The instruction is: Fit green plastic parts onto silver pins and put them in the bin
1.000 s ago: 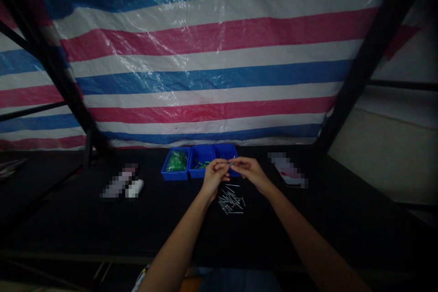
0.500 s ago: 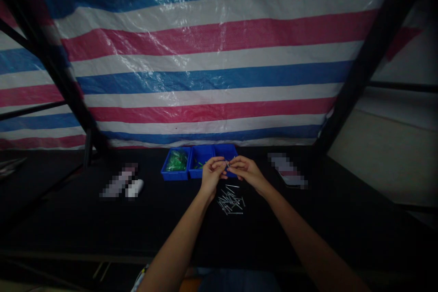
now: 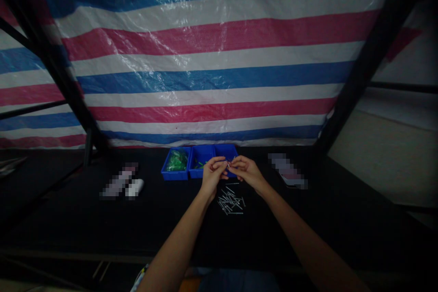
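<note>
My left hand (image 3: pixel 214 174) and my right hand (image 3: pixel 247 172) meet fingertip to fingertip over the front edge of the blue bins. Both are closed in a pinch around a thin silvery screw (image 3: pixel 229 164), mostly covered by the fingers; whether a second small part is with it I cannot tell. Just below the hands, a loose pile of similar thin screws (image 3: pixel 230 201) lies on the black table. Behind my left hand, the middle blue bin (image 3: pixel 201 150) holds a few small green pieces. The right blue bin (image 3: pixel 226 149) is partly hidden by my hands.
A left blue bin (image 3: pixel 166 176) contains a clear bag of green pieces (image 3: pixel 177 160). On the black table (image 3: pixel 153 228) lie a white rounded object (image 3: pixel 136 187), a blurred flat item (image 3: pixel 119 182) and a phone-like item (image 3: pixel 289 171). Striped sheeting (image 3: pixel 212 77) hangs behind, between dark posts.
The screw between my fingertips has turned slightly and shows less of its length. Both hands stay almost in the same place.
</note>
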Motion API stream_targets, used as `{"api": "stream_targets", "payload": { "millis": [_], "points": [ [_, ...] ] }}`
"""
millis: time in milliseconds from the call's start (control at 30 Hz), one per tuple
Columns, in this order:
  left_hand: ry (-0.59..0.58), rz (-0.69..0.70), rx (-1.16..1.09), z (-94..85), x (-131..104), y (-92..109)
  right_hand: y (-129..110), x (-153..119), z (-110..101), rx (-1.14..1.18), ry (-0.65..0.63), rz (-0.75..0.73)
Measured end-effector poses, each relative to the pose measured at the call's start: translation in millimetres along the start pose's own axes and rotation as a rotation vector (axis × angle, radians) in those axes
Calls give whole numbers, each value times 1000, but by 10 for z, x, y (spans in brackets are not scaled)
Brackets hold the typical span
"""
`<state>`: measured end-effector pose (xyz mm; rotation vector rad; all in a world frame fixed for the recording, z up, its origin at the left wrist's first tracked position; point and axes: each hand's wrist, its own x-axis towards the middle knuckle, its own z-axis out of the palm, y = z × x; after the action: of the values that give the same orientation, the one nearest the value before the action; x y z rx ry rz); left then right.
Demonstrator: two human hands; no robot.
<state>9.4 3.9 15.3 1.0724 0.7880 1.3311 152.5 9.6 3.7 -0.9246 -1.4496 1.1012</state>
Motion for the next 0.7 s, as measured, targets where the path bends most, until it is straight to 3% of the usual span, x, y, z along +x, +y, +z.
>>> {"api": "stream_targets", "payload": {
  "millis": [400, 700],
  "points": [
    [16, 42, 76, 35, -11, -8, 40, 28, -59, -64, 85, -58],
    [-80, 36, 119, 38, -37, -25, -36, 29, -108, 20, 145, -90]
  ]
}}
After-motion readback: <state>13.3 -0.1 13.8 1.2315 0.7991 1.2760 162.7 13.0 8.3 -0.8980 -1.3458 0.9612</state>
